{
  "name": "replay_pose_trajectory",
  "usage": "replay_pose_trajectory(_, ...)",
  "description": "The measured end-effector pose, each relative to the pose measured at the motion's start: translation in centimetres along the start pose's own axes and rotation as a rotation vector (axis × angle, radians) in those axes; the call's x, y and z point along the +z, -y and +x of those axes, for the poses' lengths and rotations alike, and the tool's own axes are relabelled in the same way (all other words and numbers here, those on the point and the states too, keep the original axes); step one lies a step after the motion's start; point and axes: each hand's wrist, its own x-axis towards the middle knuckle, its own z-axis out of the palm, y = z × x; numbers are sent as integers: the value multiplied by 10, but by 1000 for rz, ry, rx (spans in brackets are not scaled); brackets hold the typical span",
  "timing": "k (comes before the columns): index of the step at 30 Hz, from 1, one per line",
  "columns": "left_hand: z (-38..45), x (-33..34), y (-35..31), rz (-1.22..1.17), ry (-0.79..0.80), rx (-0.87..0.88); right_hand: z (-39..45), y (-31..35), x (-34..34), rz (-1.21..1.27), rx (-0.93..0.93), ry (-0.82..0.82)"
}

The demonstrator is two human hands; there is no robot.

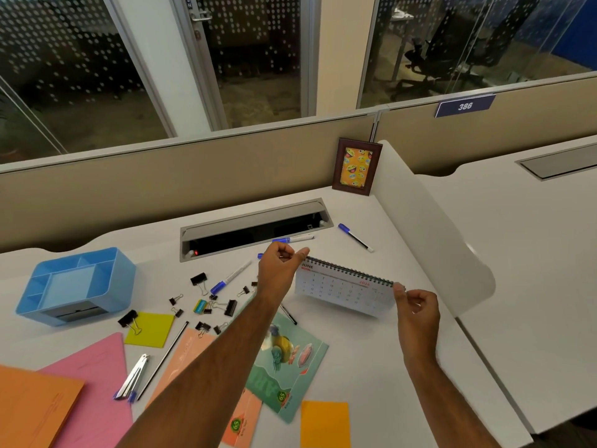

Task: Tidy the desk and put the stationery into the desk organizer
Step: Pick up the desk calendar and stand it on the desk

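White office surface (pixel 371 367) strewn with clips, pens and coloured papers; both hands hold a calendar (pixel 342 291) above it, left grip (pixel 282 263) and right grip (pixel 415 307) pinching its top corners; blue organizer (pixel 77 286) stands far left

You see a light blue organizer (pixel 76 286) at nine o'clock on the white desk (pixel 371 367). The markers (pixel 355 237) near twelve o'clock are white with blue caps. The small clips (pixel 197 281) in the centre are black, and one clip (pixel 200 306) is yellow with teal. The calendar (pixel 344 291) is white with grey numbers, red marks and a black spiral. The square note (pixel 149 329) is yellow-green. At seven o'clock the folders are pink (pixel 93 389) and orange (pixel 32 412). The booklet (pixel 287 360) at six o'clock is teal with a cartoon pattern. The sheet (pixel 324 425) at five o'clock is orange. The picture frame (pixel 356 166) at one o'clock is dark brown, with yellow smiley faces on orange.
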Motion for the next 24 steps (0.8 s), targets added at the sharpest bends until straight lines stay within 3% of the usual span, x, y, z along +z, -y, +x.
replay_pose_trajectory(24, 35, 37, -13, 19, 147, -318, 43, 11, 36, 89, 127, 173)
